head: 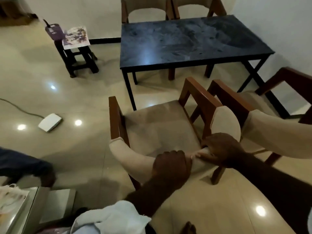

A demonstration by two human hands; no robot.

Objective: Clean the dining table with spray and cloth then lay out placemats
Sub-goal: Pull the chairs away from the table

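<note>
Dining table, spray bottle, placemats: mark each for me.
Dining table (194,41): head view, middle of the dark top.
Spray bottle (53,31): head view, purple body.
Placemats (76,37): head view, floral top face.

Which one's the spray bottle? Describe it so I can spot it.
Left of the dark dining table stands a small dark wooden stool. On its left edge sits the spray bottle, purple with a dark nozzle; the flat floral placemats beside it are pale by contrast.
</note>
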